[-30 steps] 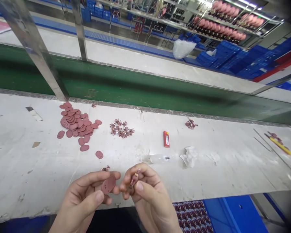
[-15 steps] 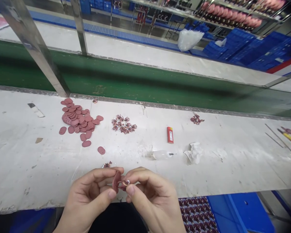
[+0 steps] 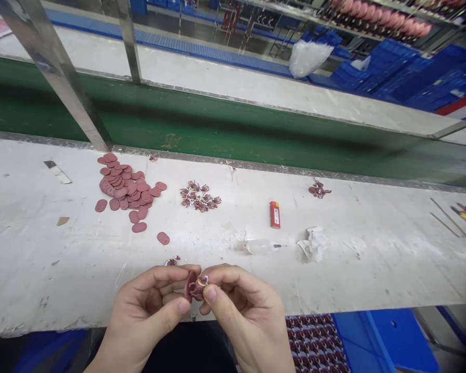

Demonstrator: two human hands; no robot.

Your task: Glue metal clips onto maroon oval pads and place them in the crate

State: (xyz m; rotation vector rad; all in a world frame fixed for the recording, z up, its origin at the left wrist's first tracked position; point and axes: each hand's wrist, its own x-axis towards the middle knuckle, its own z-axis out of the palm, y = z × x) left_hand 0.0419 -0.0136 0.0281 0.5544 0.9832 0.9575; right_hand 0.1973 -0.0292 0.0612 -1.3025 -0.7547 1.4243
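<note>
Above the near edge of the white surface [image 3: 357, 274], my left hand [image 3: 141, 318] pinches a reddish oval disc [image 3: 189, 286] and my right hand [image 3: 250, 313] grips a small dark-red piece [image 3: 197, 290] against it. A disc heap [image 3: 126, 187] lies near the far edge; beyond stretch a green strip [image 3: 225, 129] and blue crates [image 3: 388, 67].

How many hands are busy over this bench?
2: the left hand, holding a reddish oval disc, and the right hand, pinching a small dark-red piece right by the disc. I see no others; any out of view can't be counted.
</note>
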